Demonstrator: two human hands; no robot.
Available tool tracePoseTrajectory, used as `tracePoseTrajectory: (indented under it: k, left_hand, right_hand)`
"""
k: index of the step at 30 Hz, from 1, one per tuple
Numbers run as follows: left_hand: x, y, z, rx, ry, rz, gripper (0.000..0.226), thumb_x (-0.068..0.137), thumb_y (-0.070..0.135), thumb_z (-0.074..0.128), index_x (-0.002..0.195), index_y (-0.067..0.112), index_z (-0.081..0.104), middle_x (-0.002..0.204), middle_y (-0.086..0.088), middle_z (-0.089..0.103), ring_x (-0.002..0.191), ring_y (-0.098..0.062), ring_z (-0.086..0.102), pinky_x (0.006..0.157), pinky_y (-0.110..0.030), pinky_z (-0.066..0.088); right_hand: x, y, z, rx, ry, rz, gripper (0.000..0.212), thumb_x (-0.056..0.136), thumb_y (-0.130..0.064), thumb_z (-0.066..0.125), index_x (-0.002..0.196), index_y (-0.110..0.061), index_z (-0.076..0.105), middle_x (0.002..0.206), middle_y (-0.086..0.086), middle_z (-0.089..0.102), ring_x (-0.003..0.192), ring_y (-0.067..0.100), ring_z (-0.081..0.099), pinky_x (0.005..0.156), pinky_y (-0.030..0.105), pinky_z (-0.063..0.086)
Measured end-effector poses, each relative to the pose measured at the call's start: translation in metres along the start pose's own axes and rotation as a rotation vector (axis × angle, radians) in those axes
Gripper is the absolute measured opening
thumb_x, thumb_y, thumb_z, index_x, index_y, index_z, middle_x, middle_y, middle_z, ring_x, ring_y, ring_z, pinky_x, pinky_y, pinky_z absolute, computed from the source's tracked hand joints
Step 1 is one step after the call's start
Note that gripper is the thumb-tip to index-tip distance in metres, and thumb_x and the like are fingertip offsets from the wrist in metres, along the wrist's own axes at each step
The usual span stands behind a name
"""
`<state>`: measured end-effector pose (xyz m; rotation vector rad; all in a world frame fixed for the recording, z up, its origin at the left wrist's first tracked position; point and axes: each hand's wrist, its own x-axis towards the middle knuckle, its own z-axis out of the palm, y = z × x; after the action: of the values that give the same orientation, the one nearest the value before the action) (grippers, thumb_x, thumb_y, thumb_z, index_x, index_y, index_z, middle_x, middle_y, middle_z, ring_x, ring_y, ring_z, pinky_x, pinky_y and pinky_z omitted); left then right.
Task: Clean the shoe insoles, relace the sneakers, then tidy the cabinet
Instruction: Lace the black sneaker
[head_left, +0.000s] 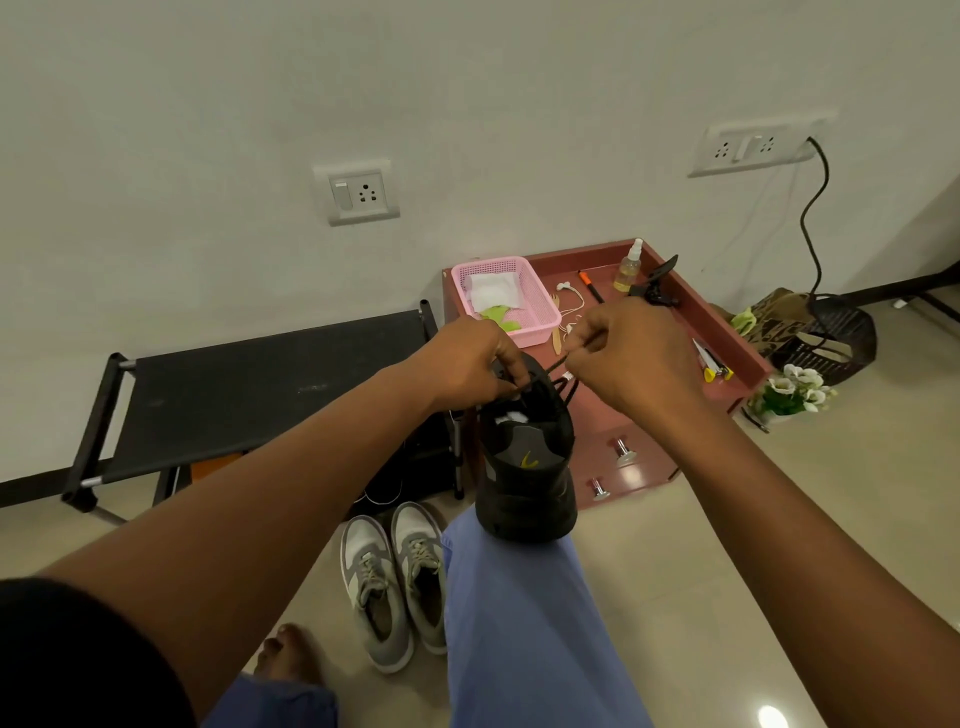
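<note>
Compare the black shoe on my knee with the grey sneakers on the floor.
The black shoe stands heel-down on the knee, gripped by the left hand, while the right hand pinches its lace; the grey sneakers lie flat on the floor, untouched. The black shoe is single and dark; the grey sneakers are a laced, paler pair.

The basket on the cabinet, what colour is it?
Pink, seen in the head view: the basket sits on the reddish cabinet.

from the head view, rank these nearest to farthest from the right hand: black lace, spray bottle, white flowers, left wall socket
1. black lace: pinched in the right hand itself, over the black shoe.
2. spray bottle: just beyond the hand, at the back of the red cabinet top.
3. white flowers: on the floor, off to the right.
4. left wall socket: up on the wall, far left.
</note>
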<state>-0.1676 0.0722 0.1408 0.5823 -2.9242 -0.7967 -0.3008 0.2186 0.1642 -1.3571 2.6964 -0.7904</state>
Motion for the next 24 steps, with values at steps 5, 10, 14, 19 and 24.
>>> tracePoseTrajectory:
  k: [5,10,14,19,24]
  left_hand:
    - [0.001,-0.002,0.002,0.007,0.001,-0.004,0.016,0.087,0.016,0.081,0.1,0.026,0.083,0.069,0.034,0.056,0.066,0.01,0.056,0.063,-0.009,0.035]
    - [0.003,-0.001,0.004,0.003,-0.009,-0.003,0.015,0.087,0.019,0.081,0.1,0.027,0.082,0.08,0.031,0.061,0.071,0.007,0.056,0.067,-0.012,0.038]
    - [0.003,0.0,0.006,0.029,-0.01,0.022,0.014,0.087,0.02,0.081,0.099,0.027,0.083,0.089,0.023,0.068,0.071,0.009,0.056,0.067,-0.011,0.037]
    - [0.001,0.004,0.004,0.076,0.017,0.039,0.014,0.086,0.018,0.08,0.097,0.026,0.083,0.068,0.029,0.055,0.066,0.004,0.054,0.061,-0.016,0.037]
    - [-0.001,0.005,0.002,0.063,0.011,0.038,0.016,0.086,0.017,0.08,0.099,0.026,0.083,0.063,0.03,0.053,0.066,0.001,0.055,0.062,-0.016,0.037]
  right_hand:
    - [0.003,0.004,0.0,0.235,0.256,0.015,0.02,0.08,-0.014,0.065,0.09,-0.026,0.077,0.074,-0.013,0.069,0.067,0.003,0.063,0.059,0.019,0.047]
    - [-0.001,0.0,-0.007,0.448,0.437,-0.007,0.02,0.085,-0.012,0.064,0.094,-0.02,0.081,0.079,-0.019,0.069,0.074,-0.001,0.067,0.067,0.009,0.052]
    - [-0.005,-0.001,-0.007,0.486,0.386,-0.037,0.02,0.084,-0.008,0.065,0.091,-0.019,0.081,0.078,-0.015,0.072,0.07,0.004,0.069,0.067,0.019,0.057]
    - [-0.006,0.0,0.005,0.29,-0.015,-0.084,0.023,0.078,-0.008,0.071,0.082,-0.03,0.079,0.075,-0.014,0.072,0.071,0.006,0.067,0.071,0.038,0.061]
    - [-0.007,0.002,0.018,0.17,-0.247,-0.09,0.013,0.077,-0.022,0.085,0.075,-0.032,0.078,0.076,-0.016,0.074,0.075,0.003,0.067,0.072,0.035,0.059]
